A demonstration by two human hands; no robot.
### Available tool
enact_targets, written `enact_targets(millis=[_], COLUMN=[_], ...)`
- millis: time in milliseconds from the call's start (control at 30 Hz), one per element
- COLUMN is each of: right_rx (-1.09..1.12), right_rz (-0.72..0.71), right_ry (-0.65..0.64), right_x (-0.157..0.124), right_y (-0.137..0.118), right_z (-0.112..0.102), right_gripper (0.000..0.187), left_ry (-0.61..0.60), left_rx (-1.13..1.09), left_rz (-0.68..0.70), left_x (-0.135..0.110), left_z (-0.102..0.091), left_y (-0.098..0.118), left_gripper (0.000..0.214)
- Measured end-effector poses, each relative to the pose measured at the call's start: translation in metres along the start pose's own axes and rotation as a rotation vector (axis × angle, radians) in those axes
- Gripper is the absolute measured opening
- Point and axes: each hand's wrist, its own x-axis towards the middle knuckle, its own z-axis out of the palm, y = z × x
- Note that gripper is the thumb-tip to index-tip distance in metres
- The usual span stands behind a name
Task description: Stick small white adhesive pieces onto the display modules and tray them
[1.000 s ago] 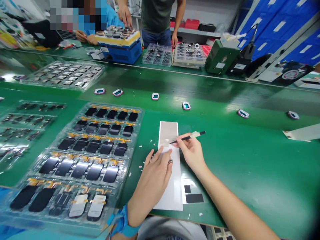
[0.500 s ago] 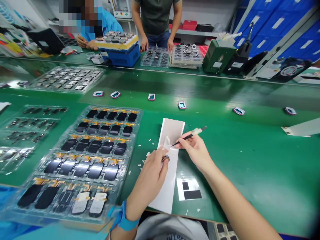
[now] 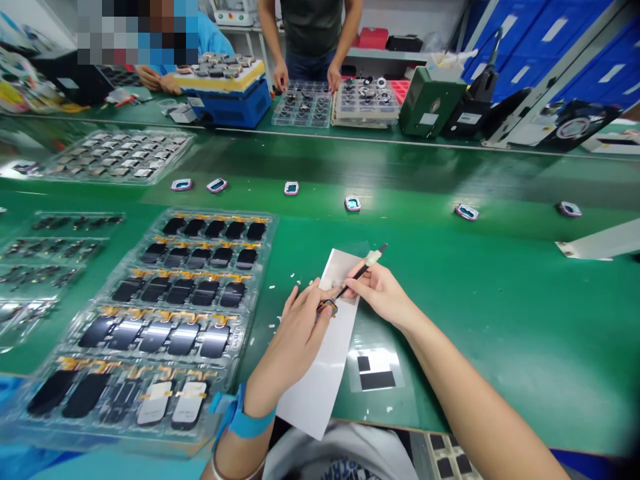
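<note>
My left hand (image 3: 295,333) is closed around a small dark screen part (image 3: 328,307) with an orange flex edge, over a white paper strip (image 3: 320,383). Between my right thumb and fingers is a slim black pointed tool (image 3: 356,275), pale wrapping near its back end. Its tip meets the small part at my left fingertips; the exact contact cannot be made out. My right hand (image 3: 383,293) hovers at the strip's right edge. A clear sheet with black rectangles (image 3: 377,380) lies right of the strip, and small white scraps (image 3: 272,287) are scattered to its left.
A large clear tray of screens (image 3: 240,333) stands at my left, with smaller trays of parts (image 3: 65,250) beyond it. Several small frames (image 3: 353,203) lie along the green belt. Across it are two people, a blue box (image 3: 230,103) and parts trays (image 3: 303,113).
The white strip has tilted and slid slightly toward me. A whitish film between my hands is no longer distinct, and the small part now shows more clearly. The view has shifted slightly.
</note>
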Motion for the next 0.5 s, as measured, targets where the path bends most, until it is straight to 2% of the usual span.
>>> enact_targets(millis=[167,500], right_rx=[0.008,0.014], right_rz=[-0.011,-0.012], right_ry=[-0.012,-0.042], right_x=[0.0003,-0.0015], right_y=[0.0026,-0.0009], right_z=[0.0012,-0.0002], right_gripper=[0.043,0.043], left_ry=[0.023,0.041], left_rx=[0.050,-0.005], left_rz=[-0.023,-0.078], left_x=[0.0005,0.0006], left_z=[-0.0001,0.0019], left_y=[-0.0017,-0.0052], left_gripper=[0.019,0.021])
